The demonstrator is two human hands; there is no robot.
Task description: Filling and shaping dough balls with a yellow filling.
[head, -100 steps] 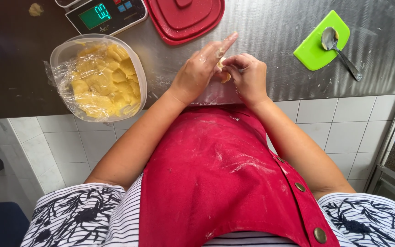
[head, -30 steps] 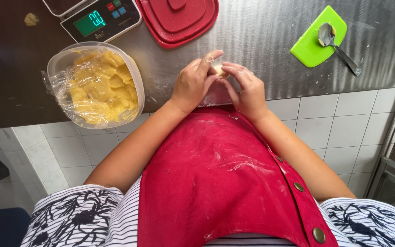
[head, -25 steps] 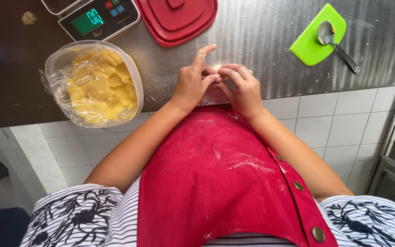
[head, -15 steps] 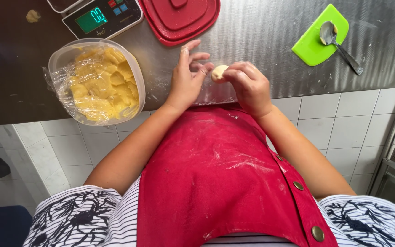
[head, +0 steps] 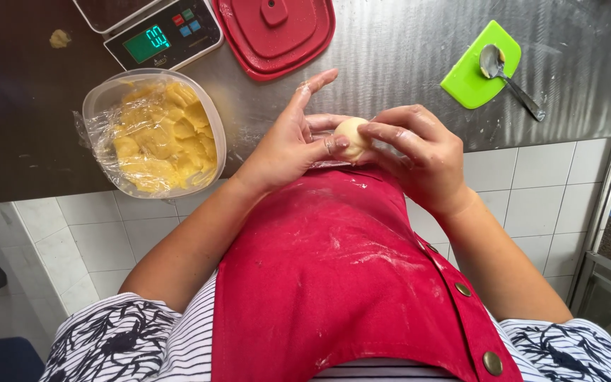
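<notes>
- Dough ball [head: 350, 136], pale and smooth, sits between my two hands at the near edge of the steel counter [head: 404, 42], just above the red apron [head: 334, 269].
- Right hand [head: 419, 152] has its fingertips curled onto the ball from the right and the top; I'd call it closed on the ball.
- Left hand [head: 288, 141] cups the ball from the left with thumb and lower fingers, while its forefinger points away toward the far side of the counter, so that hand is only half closed.
- Change since half a second back: the ball was pinched by the right fingers alone with the left hand apart from it; now both hands meet on it. A second ago the hands were folded over it and it barely showed. It now looks rounder and fully sealed, so I judge the shaping of this piece is close to done.
- Clear tub [head: 153, 134] of yellow filling chunks, lined with plastic wrap, stands near the left hand at the near edge, unmoved.
- Digital scale [head: 160, 35] and the red lid [head: 274, 32] lie at the far edge.
- Green scraper [head: 472, 71] with a spoon [head: 507, 74] resting on it lies toward the far right, well apart from the hands.
- Small dough scrap [head: 59, 38] rests at the far left corner.
</notes>
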